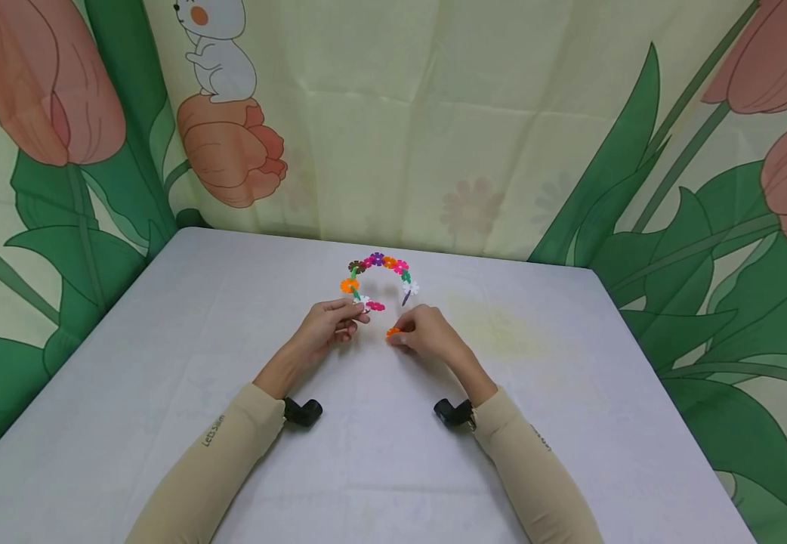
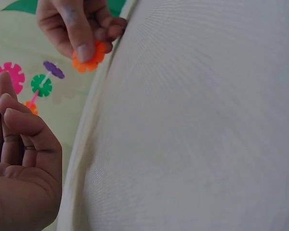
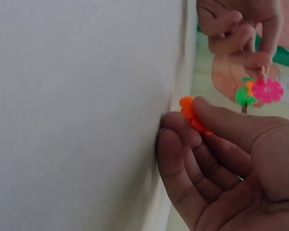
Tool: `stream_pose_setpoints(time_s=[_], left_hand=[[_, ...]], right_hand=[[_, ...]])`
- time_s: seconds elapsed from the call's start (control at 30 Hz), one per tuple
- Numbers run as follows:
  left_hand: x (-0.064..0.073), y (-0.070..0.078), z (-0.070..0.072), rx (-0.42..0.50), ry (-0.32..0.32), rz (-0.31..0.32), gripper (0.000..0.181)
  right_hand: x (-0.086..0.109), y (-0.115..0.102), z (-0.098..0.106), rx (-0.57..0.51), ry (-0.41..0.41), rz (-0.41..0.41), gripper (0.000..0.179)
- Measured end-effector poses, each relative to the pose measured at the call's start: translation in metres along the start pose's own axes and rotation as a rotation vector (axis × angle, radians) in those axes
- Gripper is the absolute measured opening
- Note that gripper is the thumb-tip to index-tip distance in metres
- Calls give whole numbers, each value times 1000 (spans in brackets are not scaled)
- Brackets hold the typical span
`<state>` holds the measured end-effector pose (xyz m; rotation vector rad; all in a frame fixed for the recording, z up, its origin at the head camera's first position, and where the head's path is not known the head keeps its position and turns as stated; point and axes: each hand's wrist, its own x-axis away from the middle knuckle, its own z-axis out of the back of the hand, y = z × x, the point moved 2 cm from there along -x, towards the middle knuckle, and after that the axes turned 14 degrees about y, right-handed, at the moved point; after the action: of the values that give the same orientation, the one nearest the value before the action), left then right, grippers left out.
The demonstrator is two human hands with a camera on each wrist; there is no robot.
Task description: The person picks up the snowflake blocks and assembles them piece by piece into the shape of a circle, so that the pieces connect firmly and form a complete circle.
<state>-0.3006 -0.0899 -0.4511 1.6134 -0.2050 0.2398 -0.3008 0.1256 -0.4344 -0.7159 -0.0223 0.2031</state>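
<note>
A ring-like chain of snowflake-shaped plastic discs (image 1: 377,259) stands up over the table, in purple, orange, pink, green, brown and white. Its two ends are apart at the lower right. My left hand (image 1: 331,325) pinches the chain near a white disc, beside a pink disc (image 3: 268,91) at that end. At the other end sit a white disc (image 1: 410,288) and a purple disc (image 2: 54,70). A loose orange disc (image 2: 88,57) is pinched between thumb and fingers of my right hand (image 1: 429,332), low by the tabletop and apart from the chain.
A white cloth covers the table (image 1: 366,468). Behind it hangs a curtain (image 1: 393,136) printed with tulips and a white animal. Black wrist cameras (image 1: 303,412) are strapped at both cuffs.
</note>
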Motion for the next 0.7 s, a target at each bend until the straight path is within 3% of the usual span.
stream_pose_setpoints(time_s=[0.47, 0.7], left_hand=[[2, 1, 0, -24, -35, -33, 38], [2, -1, -2, -34, -51, -24, 38]], right_hand=[[1, 7, 31, -369, -153, -98, 27], [2, 3, 33, -484, -168, -139, 35]])
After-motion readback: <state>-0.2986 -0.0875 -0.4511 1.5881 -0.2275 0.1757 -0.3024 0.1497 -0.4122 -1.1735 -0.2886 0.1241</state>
